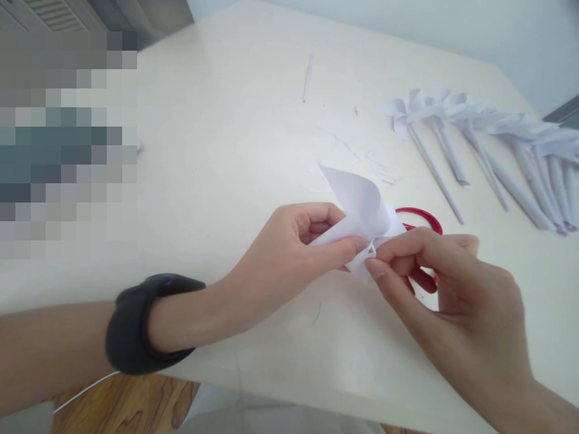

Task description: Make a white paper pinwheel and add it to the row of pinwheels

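Note:
Above the table, my left hand (312, 247) is closed on a white paper pinwheel (357, 193), thumb pressed near its centre. One curled paper blade stands up beyond the fingers. My right hand (452, 295) pinches thumb and forefinger at the pinwheel's centre, where a small white twist or loop of paper (371, 248) shows. Whether that piece is separate from the blades I cannot tell. Behind the right hand lie scissors with red handles (420, 213); their blades are hidden.
Finished-looking paper pinwheels on rolled paper sticks (436, 172) lie in a row at the right. Thin paper scraps (380, 169) and a narrow paper strip (307, 78) are scattered on the white table (217, 132). A blurred-out patch covers the upper left.

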A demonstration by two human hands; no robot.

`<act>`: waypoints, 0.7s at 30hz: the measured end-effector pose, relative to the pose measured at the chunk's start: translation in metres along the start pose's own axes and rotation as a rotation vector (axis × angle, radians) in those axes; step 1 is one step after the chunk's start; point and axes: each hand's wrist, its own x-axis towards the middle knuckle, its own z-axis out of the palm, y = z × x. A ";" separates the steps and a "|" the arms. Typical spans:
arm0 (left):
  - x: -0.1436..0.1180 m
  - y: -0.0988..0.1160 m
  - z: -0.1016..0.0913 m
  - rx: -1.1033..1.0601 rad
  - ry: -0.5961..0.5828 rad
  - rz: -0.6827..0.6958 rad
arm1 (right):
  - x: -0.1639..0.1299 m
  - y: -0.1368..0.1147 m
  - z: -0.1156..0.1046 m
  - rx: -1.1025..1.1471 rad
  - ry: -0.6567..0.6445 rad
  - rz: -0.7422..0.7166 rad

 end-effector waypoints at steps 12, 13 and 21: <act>-0.003 -0.005 -0.003 0.144 0.041 0.057 | 0.002 0.000 0.001 0.250 -0.030 0.195; -0.003 -0.005 -0.003 0.136 0.036 0.058 | 0.002 0.001 0.000 0.239 -0.028 0.195; -0.004 -0.005 -0.002 0.092 0.046 0.073 | 0.004 0.004 -0.004 0.165 -0.016 0.203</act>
